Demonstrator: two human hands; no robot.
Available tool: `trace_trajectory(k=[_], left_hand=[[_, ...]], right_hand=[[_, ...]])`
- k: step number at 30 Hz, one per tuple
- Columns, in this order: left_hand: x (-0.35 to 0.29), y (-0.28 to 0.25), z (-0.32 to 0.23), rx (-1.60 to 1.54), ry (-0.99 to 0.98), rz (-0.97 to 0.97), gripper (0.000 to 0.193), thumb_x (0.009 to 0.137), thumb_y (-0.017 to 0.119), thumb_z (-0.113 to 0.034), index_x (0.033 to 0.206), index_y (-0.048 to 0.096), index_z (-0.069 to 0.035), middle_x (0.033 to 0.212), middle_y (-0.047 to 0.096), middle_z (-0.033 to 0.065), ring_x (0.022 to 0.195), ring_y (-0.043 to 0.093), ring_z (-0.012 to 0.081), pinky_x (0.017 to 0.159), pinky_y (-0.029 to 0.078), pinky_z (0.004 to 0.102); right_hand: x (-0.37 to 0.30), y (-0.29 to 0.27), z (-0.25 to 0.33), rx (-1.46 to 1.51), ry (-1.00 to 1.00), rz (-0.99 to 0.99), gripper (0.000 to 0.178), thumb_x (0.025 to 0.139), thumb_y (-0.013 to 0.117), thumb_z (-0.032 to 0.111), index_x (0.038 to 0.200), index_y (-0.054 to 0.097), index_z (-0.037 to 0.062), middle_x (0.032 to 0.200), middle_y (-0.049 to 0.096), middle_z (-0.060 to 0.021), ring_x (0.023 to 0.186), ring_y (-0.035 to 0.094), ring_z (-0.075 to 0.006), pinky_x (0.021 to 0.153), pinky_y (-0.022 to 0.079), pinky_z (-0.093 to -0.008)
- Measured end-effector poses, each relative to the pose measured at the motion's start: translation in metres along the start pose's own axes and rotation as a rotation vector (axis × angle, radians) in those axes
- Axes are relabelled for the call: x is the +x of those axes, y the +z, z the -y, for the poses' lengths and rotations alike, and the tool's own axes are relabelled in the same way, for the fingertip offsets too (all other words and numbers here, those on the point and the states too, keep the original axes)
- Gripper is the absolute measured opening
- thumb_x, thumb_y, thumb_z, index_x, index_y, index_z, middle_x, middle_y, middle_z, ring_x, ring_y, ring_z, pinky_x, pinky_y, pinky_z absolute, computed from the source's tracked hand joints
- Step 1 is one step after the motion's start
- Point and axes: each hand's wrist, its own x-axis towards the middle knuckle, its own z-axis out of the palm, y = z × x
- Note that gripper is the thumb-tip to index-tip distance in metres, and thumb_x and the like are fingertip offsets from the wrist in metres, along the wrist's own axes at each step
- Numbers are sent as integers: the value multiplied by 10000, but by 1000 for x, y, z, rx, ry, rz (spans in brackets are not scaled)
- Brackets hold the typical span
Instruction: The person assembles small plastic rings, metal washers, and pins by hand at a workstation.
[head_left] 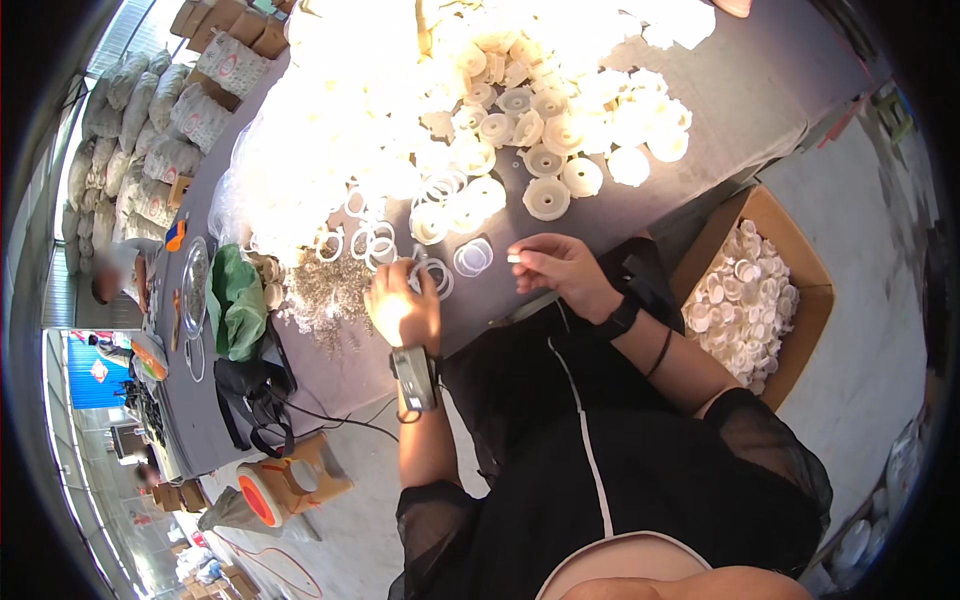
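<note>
Bent over the tabletop, my left hand point(406, 312) has its thumb and fingers apart beside white rings point(434, 280); glare blurs the fingertips. A heap of small clear parts point(325, 290) lies to its left. To the right, above the table's near edge, my right hand point(565, 270) pinches a small white piece point(514, 258) between thumb and fingertips. Between the hands is a short stack of clear round discs point(473, 257). Beyond them, white round flanged plastic parts point(546, 198) spread over the table, some washed out by bright light.
A cardboard box point(815, 310) full of small white caps stands at right, below table level. On the left are a green bag point(236, 300), a black bag point(250, 390) and a cable. An orange-and-white stool point(290, 485) is lower left. Stuffed sacks point(135, 110) are stacked behind; another person is far left.
</note>
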Motion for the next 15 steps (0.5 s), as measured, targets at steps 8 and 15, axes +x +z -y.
trace_trajectory(k=[8, 15], left_hand=[[-15, -5, -35, -911, -27, 139, 198, 749, 640, 57, 935, 637, -10, 809, 618, 64, 681, 556, 112, 664, 453, 236], [-15, 2, -43, -1026, -94, 244, 184, 785, 656, 20, 966, 653, -13, 858, 647, 37, 737, 549, 73, 700, 445, 214]], right_hand=[[5, 21, -1, 35, 2, 124, 195, 862, 583, 82, 1034, 608, -6, 838, 635, -72, 706, 614, -130, 666, 541, -269], [1, 9, 0, 30, -6, 137, 180, 854, 606, 101, 999, 618, -5, 829, 635, -70, 715, 616, -127, 679, 538, -259]])
